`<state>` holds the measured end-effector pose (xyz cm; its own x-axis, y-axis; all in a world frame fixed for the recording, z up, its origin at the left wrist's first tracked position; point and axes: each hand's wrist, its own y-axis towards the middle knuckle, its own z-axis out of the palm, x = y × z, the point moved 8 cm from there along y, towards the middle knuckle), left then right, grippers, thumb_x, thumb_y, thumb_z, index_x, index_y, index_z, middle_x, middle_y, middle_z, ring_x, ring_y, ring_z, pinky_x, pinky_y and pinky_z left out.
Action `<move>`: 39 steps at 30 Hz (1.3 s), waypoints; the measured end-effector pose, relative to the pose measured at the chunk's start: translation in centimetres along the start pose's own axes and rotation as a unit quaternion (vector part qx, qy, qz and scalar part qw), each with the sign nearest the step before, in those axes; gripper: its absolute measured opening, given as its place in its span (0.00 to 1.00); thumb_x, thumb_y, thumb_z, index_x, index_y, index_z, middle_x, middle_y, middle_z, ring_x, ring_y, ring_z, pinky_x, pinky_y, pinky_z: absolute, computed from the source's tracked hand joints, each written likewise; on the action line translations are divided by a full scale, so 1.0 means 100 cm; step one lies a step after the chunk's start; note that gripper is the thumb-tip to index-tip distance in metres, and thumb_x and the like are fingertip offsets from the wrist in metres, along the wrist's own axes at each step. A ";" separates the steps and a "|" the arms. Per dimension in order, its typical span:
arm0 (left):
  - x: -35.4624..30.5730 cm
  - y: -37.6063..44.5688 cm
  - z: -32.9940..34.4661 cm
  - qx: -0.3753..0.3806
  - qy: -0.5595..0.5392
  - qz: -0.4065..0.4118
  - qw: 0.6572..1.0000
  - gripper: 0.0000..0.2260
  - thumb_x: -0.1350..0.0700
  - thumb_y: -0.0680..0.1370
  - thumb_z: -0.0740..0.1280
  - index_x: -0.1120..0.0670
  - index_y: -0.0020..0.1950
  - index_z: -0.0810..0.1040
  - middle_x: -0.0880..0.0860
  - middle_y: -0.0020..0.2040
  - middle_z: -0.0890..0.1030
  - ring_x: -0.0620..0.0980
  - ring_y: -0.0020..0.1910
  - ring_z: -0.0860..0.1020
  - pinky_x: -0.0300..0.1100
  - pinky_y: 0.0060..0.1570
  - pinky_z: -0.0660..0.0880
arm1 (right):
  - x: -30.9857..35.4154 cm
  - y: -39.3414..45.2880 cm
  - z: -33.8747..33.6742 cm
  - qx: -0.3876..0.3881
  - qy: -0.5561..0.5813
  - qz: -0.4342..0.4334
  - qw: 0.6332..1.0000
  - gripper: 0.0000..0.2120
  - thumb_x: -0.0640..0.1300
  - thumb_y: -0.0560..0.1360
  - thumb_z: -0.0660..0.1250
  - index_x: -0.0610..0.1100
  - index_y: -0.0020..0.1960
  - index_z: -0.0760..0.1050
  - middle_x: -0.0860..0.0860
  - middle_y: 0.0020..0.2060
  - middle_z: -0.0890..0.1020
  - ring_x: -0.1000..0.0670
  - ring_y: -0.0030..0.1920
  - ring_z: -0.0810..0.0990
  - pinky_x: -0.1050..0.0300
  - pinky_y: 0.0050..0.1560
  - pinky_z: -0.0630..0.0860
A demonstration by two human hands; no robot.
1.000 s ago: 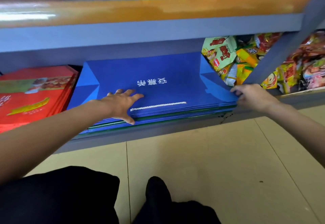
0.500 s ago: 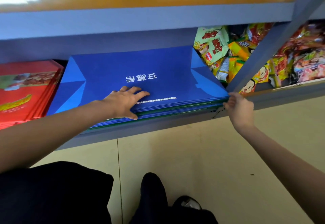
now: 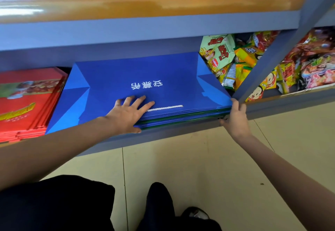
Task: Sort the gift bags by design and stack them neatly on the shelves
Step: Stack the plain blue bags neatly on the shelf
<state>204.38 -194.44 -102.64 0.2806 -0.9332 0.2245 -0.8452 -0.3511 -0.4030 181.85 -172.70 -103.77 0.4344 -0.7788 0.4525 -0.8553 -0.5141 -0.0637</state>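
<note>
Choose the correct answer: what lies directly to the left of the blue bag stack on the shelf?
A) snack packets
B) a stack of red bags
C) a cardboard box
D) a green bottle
B: a stack of red bags lies flat on the shelf beside the left edge of the blue bags, while the snack packets are on the right side.

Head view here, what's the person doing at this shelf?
A person is squaring up a stack of flat blue gift bags on the low shelf. The left hand lies flat with spread fingers on top of the stack near its front edge, pressing it down. The right hand is at the stack's front right corner, fingers against the edges. A stack of red gift bags lies just left; snack packets are piled to the right.
</note>
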 end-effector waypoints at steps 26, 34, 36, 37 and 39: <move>0.012 -0.004 0.013 -0.039 0.027 -0.048 0.998 0.46 0.35 0.72 0.64 0.46 0.75 0.33 0.52 0.76 0.45 0.57 0.72 0.53 0.54 0.68 0.59 | 0.027 0.021 -0.012 0.125 -0.149 -0.114 0.974 0.39 0.37 0.73 0.69 0.47 0.76 0.50 0.39 0.66 0.67 0.37 0.63 0.71 0.45 0.62 0.70; 0.018 -0.007 0.014 -0.051 0.004 -0.043 0.998 0.45 0.36 0.73 0.64 0.45 0.75 0.35 0.51 0.76 0.45 0.56 0.73 0.52 0.54 0.69 0.57 | 0.029 0.008 0.022 0.113 -0.189 -0.129 0.967 0.40 0.48 0.74 0.68 0.58 0.75 0.44 0.43 0.73 0.46 0.37 0.66 0.60 0.44 0.67 0.65; 0.035 -0.019 0.021 -0.052 -0.018 -0.079 0.995 0.45 0.36 0.72 0.65 0.44 0.76 0.37 0.50 0.76 0.47 0.56 0.73 0.53 0.52 0.69 0.57 | 0.027 0.015 0.019 0.133 -0.172 -0.139 0.966 0.40 0.45 0.74 0.69 0.59 0.75 0.47 0.44 0.74 0.47 0.37 0.68 0.60 0.44 0.69 0.63; 0.048 -0.029 0.029 -0.049 -0.031 -0.113 0.992 0.45 0.36 0.71 0.66 0.44 0.76 0.38 0.50 0.76 0.48 0.56 0.72 0.53 0.52 0.68 0.57 | 0.025 0.021 0.019 0.150 -0.169 -0.142 0.964 0.41 0.42 0.73 0.70 0.60 0.75 0.48 0.44 0.74 0.46 0.37 0.69 0.60 0.45 0.69 0.62; 0.076 -0.053 0.048 -0.039 -0.036 -0.183 0.982 0.47 0.36 0.70 0.67 0.44 0.76 0.39 0.51 0.76 0.50 0.58 0.72 0.55 0.53 0.67 0.60 | 0.026 0.031 0.016 0.191 -0.180 -0.140 0.955 0.44 0.37 0.72 0.70 0.61 0.74 0.47 0.45 0.75 0.46 0.37 0.72 0.59 0.45 0.69 0.63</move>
<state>213.14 -200.03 -103.03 0.6007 -0.7502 0.2762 -0.7134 -0.6590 -0.2384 180.75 -176.88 -104.26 0.7589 -0.6290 0.1686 -0.5555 -0.7604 -0.3364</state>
